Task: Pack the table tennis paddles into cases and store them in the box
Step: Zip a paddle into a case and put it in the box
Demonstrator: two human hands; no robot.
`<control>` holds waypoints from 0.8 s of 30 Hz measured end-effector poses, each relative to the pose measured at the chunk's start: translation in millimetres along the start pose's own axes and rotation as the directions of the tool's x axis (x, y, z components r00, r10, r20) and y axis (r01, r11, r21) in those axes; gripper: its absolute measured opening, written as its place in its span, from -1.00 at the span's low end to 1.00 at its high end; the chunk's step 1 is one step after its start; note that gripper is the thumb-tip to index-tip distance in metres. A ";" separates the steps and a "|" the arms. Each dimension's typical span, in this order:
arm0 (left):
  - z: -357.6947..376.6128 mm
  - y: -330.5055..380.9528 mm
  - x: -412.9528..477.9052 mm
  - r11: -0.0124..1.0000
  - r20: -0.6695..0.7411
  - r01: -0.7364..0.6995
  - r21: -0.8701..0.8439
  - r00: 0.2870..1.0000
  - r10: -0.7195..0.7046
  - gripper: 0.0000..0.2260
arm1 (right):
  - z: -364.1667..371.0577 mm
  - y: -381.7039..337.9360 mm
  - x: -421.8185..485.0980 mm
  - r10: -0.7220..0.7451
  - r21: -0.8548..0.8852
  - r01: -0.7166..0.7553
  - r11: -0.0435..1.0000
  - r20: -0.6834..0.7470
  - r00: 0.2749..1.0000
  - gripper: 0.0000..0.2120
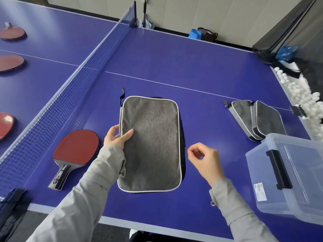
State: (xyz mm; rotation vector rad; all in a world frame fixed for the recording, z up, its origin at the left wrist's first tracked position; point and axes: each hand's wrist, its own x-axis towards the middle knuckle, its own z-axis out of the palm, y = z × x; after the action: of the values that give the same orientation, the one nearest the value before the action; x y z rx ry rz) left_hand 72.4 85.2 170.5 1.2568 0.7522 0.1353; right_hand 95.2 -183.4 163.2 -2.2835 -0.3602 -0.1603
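Two paddles (pixel 10 63), partly off-frame left

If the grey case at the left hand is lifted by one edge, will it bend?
The grey case looks like woven fabric, so it probably flexes somewhat. It lies thin and flat: likely light, unlikely to roll.

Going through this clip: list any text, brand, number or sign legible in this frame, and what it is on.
None can be read.
Sticker on the clear box: print and a red mark, too small to read.
Nearest paddle, handle: white logo, too blurred to read.
Grey case: no print shows.
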 end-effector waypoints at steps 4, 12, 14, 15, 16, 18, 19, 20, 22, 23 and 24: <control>3.8 -1.3 0.8 0.997 -0.098 -0.004 -0.077 0.995 -0.004 -0.68 | 5.7 4.8 -17.8 0.009 -0.020 -0.009 1.000 -0.013 1.000 -0.83; 14.4 -14.2 -0.9 0.983 -0.265 -0.080 -0.164 0.964 0.034 -0.70 | 26.8 5.2 -59.2 0.095 0.037 -0.092 0.995 -0.083 0.992 -0.83; 19.8 -15.7 -1.7 0.980 -0.300 -0.090 -0.175 0.953 0.034 -0.71 | 32.4 1.6 -66.7 0.117 0.087 -0.110 0.990 -0.076 0.990 -0.80; 22.8 -16.2 -2.3 0.980 -0.320 -0.087 -0.179 0.947 0.025 -0.71 | 34.7 -0.6 -69.6 0.127 0.112 -0.118 0.987 -0.071 0.989 -0.78; 25.6 -16.7 -3.2 0.980 -0.346 -0.080 -0.184 0.938 0.012 -0.71 | 36.7 -2.6 -71.6 0.136 0.134 -0.127 0.983 -0.066 0.988 -0.75; 31.8 -19.2 -3.9 0.979 -0.413 -0.057 -0.196 0.910 -0.029 -0.71 | 39.9 -6.7 -73.9 0.153 0.169 -0.142 0.975 -0.052 0.987 -0.72; 34.9 -20.7 -4.4 0.977 -0.448 -0.042 -0.207 0.892 -0.057 -0.71 | 41.4 -9.0 -74.4 0.159 0.184 -0.148 0.972 -0.045 0.986 -0.71; 37.7 -21.9 -5.1 0.974 -0.480 -0.028 -0.225 0.873 -0.086 -0.70 | 42.9 -11.7 -75.1 0.162 0.197 -0.152 0.969 -0.036 0.986 -0.72; 42.2 -23.8 -5.3 0.960 -0.527 -0.004 -0.281 0.837 -0.151 -0.68 | 46.7 -17.9 -77.4 0.159 0.221 -0.152 0.963 -0.015 0.987 -0.75; 43.7 -24.1 -5.3 0.951 -0.544 0.006 -0.310 0.819 -0.183 -0.67 | 48.8 -21.0 -79.4 0.155 0.233 -0.150 0.961 -0.004 0.988 -0.77; 45.2 -24.6 -5.0 0.944 -0.558 0.013 -0.331 0.803 -0.207 -0.68 | 50.8 -23.8 -81.8 0.153 0.245 -0.149 0.958 0.003 0.988 -0.77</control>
State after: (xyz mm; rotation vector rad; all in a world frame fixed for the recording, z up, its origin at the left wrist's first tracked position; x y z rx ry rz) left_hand 87.4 38.0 155.5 0.8545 1.2864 0.5492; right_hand 10.0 -147.5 127.2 -2.0543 -0.1843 -0.0527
